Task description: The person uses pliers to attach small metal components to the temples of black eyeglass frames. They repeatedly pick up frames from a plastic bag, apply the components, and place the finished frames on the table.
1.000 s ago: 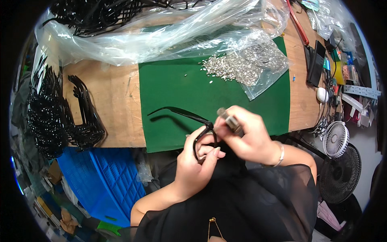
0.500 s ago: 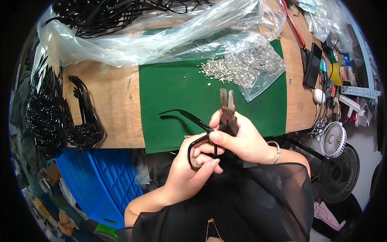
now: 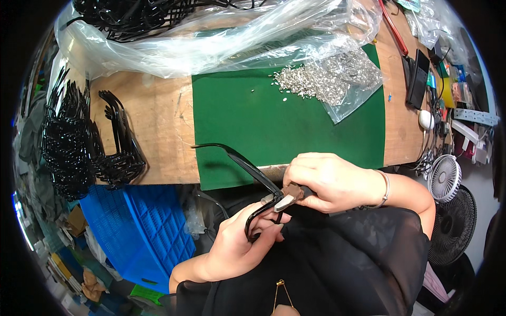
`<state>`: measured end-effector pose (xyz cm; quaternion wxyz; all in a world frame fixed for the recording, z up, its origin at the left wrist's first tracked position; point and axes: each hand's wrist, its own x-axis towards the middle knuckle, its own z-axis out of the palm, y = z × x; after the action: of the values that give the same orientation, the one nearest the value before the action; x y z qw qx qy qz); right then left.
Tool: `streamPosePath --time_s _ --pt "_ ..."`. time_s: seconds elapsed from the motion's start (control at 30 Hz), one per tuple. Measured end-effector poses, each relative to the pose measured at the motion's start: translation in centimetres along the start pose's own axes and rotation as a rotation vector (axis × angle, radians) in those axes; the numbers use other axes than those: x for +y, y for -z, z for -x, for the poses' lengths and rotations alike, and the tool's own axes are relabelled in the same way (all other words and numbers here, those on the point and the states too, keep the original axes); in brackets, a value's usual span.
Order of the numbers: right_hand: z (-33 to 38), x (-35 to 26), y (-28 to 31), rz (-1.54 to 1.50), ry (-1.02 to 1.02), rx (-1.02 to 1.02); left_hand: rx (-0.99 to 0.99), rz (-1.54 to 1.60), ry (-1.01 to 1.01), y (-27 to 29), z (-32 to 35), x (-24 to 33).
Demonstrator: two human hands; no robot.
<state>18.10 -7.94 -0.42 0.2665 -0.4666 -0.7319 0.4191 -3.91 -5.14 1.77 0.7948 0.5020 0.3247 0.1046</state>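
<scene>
A black glasses frame [image 3: 252, 171] is held in my left hand [image 3: 232, 245], whose fingers are closed round one rim. One temple arm sticks out up and left over the front of the green mat [image 3: 237, 121]; another hangs lower down. My right hand [image 3: 334, 181] is closed on a pair of pliers [image 3: 289, 201]. The wide pale jaws point down-left and lie against the frame near the rim's top corner. What sits between the jaws is too small to make out. The pliers' handles are hidden inside my right hand.
Small silvery pieces [image 3: 295, 81] are heaped on the mat, partly inside a clear bag [image 3: 345, 108]. Stacked black glasses frames [image 3: 66, 147] stand at the left of the wooden table. Plastic sheeting [image 3: 158, 58] crosses the back. A phone [image 3: 418, 79] and fans [image 3: 444, 179] are at right, a blue crate [image 3: 137, 231] below left.
The pliers have swung from upright to pointing down-left, with their jaws now against the glasses frame. My right hand has turned knuckles-up. The whole view has shifted a little.
</scene>
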Motion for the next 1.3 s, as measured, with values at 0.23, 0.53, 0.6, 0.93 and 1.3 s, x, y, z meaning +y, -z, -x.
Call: streamPosePath --time_s 0.23,0.53,0.6,0.93,1.3 --pt "-0.8 1.4 1.3 0.03 -0.185 -0.035 0.138 -0.185 -0.073 -0.1 -3.3 -0.3" --pt "-2.8 5.1 0.6 0.553 -0.137 0.215 0.358 0.007 -0.141 2.2 -1.9 -0.2" --pt "-6.1 6.3 0.3 0.631 -0.084 0.242 0.356 -0.004 -0.105 1.5 -2.3 -0.3" --pt "-1.7 3.9 0.9 0.642 -0.306 0.073 0.219 -0.154 0.05 1.5 -4.9 -4.8" --pt "0.4 4.2 0.7 0.536 -0.357 0.114 0.119 -0.385 -0.074 -0.8 -7.6 -6.0"
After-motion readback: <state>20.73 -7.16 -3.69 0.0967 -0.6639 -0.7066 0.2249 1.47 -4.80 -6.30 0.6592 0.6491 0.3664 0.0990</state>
